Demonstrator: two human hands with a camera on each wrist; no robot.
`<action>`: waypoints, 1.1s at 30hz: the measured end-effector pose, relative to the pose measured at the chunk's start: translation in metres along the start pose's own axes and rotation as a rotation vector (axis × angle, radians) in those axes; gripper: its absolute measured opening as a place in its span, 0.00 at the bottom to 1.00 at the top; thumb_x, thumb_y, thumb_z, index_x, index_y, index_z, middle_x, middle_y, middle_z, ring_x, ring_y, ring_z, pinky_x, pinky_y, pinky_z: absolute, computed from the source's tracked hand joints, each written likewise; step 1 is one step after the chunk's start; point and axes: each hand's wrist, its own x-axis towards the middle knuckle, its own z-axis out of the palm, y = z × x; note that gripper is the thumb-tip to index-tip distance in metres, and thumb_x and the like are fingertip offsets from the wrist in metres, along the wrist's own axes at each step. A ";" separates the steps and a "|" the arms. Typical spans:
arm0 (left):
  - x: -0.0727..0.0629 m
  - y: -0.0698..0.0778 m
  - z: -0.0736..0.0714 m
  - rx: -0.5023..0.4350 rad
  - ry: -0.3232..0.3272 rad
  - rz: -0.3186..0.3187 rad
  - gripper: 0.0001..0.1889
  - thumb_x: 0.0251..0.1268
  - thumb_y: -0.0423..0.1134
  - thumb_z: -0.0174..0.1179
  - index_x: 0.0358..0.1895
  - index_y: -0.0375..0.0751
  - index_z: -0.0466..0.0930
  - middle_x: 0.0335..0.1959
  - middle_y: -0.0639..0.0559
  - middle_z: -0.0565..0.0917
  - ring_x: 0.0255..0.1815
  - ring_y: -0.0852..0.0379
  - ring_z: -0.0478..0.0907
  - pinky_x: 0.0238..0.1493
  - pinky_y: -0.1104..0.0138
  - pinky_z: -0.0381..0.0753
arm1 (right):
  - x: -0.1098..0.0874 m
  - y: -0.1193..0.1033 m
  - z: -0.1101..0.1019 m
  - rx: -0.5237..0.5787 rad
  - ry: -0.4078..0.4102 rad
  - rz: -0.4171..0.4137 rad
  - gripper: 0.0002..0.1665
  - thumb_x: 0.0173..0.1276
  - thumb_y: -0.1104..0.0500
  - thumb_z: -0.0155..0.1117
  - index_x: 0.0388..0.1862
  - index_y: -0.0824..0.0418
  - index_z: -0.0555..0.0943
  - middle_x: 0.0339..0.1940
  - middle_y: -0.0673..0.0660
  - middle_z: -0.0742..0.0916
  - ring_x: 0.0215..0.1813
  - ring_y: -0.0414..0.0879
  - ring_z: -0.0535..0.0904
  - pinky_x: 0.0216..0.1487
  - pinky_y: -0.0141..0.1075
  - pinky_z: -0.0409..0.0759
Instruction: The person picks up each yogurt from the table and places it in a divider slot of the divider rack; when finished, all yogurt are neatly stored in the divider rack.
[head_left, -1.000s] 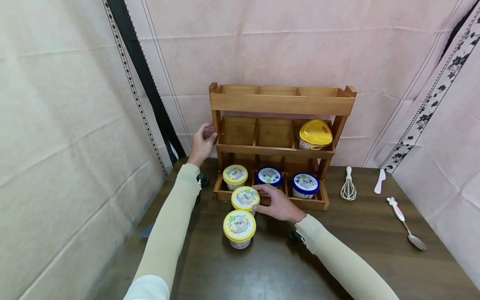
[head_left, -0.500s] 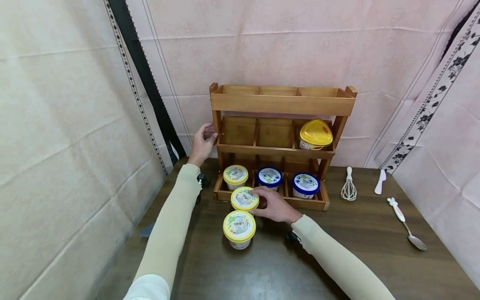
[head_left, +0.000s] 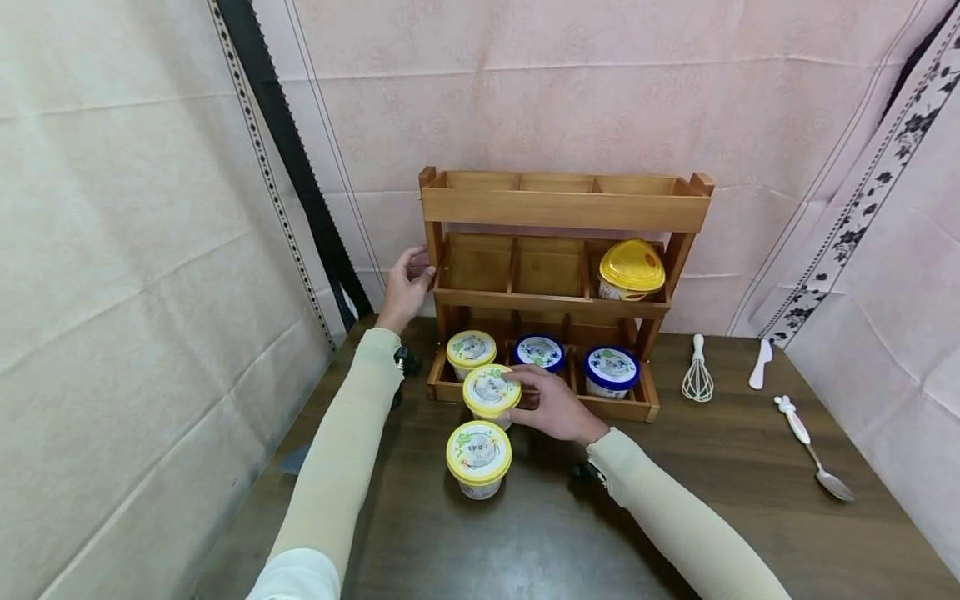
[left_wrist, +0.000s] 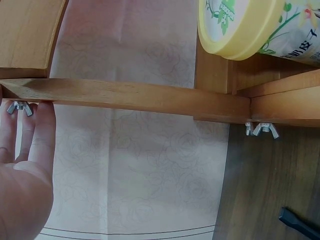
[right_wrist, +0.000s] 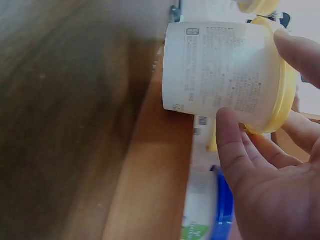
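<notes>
A white tub with a yellow lid (head_left: 491,390) is in my right hand (head_left: 551,404), just in front of the wooden rack (head_left: 562,210). In the right wrist view the thumb and fingers (right_wrist: 231,135) hold this tub by its lid and side, and its base is off the table. My left hand (head_left: 406,287) grips the rack's left upright (left_wrist: 125,97); in the left wrist view its fingertips go behind the wood beside a wing nut. Another yellow-lidded tub (head_left: 479,454) stands on the table, nearer than the held one.
On the rack's bottom tier sit a yellow-lidded tub (head_left: 471,350) and two blue-lidded tubs (head_left: 538,352). A tub with a domed yellow lid (head_left: 632,267) fills the middle tier's right compartment. A whisk (head_left: 697,375), a white spreader (head_left: 761,363) and a spoon (head_left: 813,450) lie at right.
The held yellow-lidded tub has risen slightly and moved a little toward the rack with my right hand. My left hand stays on the upright.
</notes>
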 end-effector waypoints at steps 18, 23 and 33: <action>0.000 -0.001 -0.001 -0.005 -0.008 0.006 0.20 0.80 0.36 0.60 0.70 0.51 0.77 0.61 0.45 0.82 0.62 0.47 0.80 0.64 0.51 0.81 | -0.003 -0.043 -0.040 0.039 0.121 -0.109 0.38 0.65 0.54 0.82 0.73 0.54 0.79 0.75 0.57 0.76 0.69 0.56 0.80 0.60 0.54 0.86; 0.001 -0.002 0.000 0.002 -0.006 0.002 0.20 0.80 0.36 0.60 0.70 0.52 0.77 0.61 0.45 0.82 0.62 0.48 0.80 0.66 0.52 0.80 | -0.002 -0.052 -0.055 0.030 0.164 -0.132 0.38 0.66 0.54 0.81 0.74 0.55 0.78 0.76 0.57 0.76 0.69 0.56 0.80 0.61 0.58 0.85; 0.002 -0.002 -0.001 -0.008 -0.006 -0.006 0.20 0.80 0.36 0.61 0.70 0.52 0.77 0.61 0.46 0.82 0.62 0.48 0.80 0.62 0.54 0.82 | 0.003 -0.075 -0.088 -0.045 0.269 -0.154 0.39 0.67 0.55 0.79 0.75 0.55 0.76 0.77 0.55 0.74 0.66 0.52 0.81 0.59 0.44 0.88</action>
